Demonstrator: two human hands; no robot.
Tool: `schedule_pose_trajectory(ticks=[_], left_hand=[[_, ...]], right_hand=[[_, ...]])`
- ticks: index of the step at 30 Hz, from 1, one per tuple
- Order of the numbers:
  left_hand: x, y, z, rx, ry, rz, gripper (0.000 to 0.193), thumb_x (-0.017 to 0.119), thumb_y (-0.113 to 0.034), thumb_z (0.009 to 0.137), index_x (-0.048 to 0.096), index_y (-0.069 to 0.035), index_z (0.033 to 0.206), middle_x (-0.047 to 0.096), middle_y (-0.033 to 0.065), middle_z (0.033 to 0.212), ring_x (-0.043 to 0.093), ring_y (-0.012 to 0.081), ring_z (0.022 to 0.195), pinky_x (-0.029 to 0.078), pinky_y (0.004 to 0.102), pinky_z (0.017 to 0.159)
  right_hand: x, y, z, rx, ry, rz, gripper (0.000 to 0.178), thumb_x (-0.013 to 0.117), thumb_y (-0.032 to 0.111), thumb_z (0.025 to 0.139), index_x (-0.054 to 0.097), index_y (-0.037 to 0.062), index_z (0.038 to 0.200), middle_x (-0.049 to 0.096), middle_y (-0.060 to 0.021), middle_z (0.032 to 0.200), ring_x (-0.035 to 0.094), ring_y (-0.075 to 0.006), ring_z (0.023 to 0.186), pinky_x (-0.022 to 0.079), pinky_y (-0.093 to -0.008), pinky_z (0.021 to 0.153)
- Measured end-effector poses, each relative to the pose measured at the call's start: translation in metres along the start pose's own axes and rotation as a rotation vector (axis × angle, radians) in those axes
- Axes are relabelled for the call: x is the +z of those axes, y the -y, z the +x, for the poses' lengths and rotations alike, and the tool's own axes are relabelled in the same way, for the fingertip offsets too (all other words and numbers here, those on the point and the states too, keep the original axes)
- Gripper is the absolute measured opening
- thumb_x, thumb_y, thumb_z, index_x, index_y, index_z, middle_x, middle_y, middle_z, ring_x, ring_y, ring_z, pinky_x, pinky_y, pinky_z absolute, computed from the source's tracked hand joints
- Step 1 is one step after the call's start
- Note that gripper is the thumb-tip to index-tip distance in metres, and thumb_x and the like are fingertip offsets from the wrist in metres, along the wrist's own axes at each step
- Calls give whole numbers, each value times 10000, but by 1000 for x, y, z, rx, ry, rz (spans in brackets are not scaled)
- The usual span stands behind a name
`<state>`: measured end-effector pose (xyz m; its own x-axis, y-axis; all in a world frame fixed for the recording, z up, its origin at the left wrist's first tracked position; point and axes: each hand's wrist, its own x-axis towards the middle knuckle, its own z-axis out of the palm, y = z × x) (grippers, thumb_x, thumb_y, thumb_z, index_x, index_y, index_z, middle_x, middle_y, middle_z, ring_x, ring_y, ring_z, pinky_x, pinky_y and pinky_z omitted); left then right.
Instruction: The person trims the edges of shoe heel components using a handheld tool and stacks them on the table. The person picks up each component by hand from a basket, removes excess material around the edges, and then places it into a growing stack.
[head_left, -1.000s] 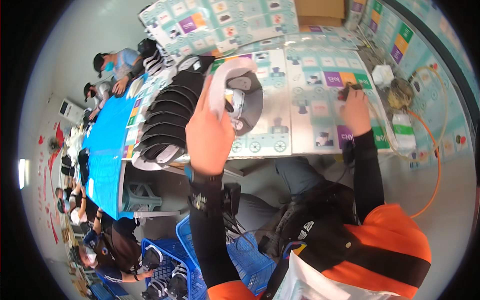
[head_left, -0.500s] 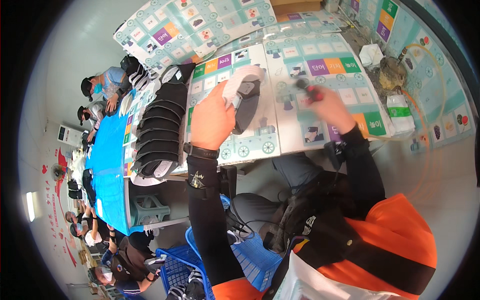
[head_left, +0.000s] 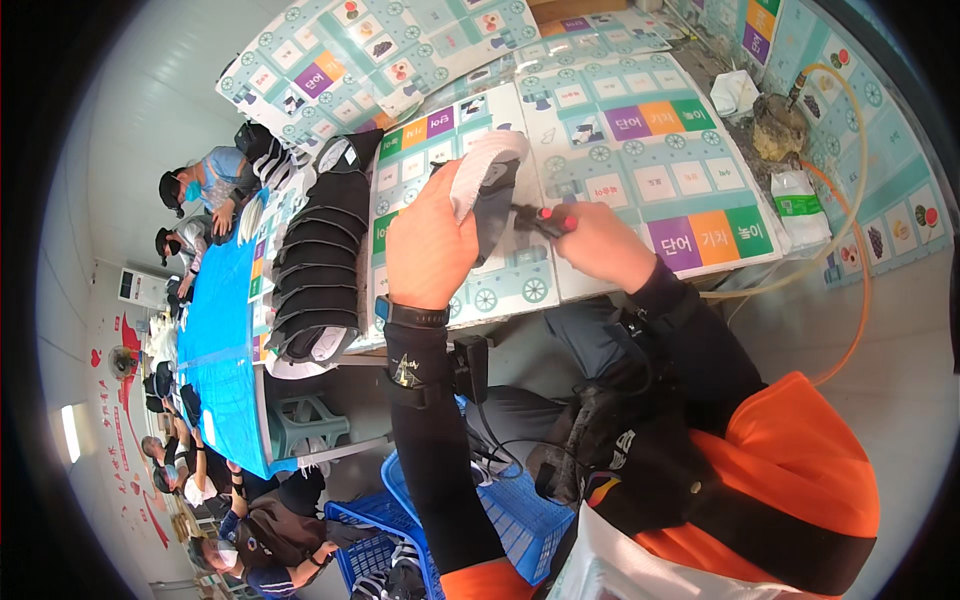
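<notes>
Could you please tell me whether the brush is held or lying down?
Held: the right hand grips the brush, its dark bristles toward the shoe piece in the left hand.

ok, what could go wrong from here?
1. Only the left hand steadies the shoe part, so the brush in the right hand might tip it.
2. The black stack sits close beside the left hand and could get knocked.
3. The pale hose runs toward the right sleeve; it might snag.
</notes>
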<state>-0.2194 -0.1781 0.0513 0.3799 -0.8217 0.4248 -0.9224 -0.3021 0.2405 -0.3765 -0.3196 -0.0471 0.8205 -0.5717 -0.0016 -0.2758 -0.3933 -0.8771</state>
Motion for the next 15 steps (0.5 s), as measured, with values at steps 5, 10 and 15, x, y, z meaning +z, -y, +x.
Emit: schedule_pose_trajectory(ticks=[5,10,15], left_hand=[[-4,7,-5,-14,3,14,476,681,-142,917,639,-95,1389,718,194,1221,699,434,1037,576,496,874],[-6,12,-12,-53,28,11,529,695,-102,880,621,-125,1403,712,146,1274,703,414,1032,581,487,862],[-4,18,-19,-24,-13,-40,542,702,-89,881,616,-134,1413,716,160,1253,705,421,1022,581,495,860]], right_hand=[[4,2,4,-43,-12,22,232,556,116,808,693,-54,887,681,-328,891,630,-551,902,502,-591,809],[4,5,9,-38,-8,-7,233,560,120,816,693,-60,883,677,-333,862,633,-554,873,506,-583,793],[10,3,11,-120,-97,38,240,564,137,826,693,-56,883,680,-321,851,629,-554,853,508,-578,773]])
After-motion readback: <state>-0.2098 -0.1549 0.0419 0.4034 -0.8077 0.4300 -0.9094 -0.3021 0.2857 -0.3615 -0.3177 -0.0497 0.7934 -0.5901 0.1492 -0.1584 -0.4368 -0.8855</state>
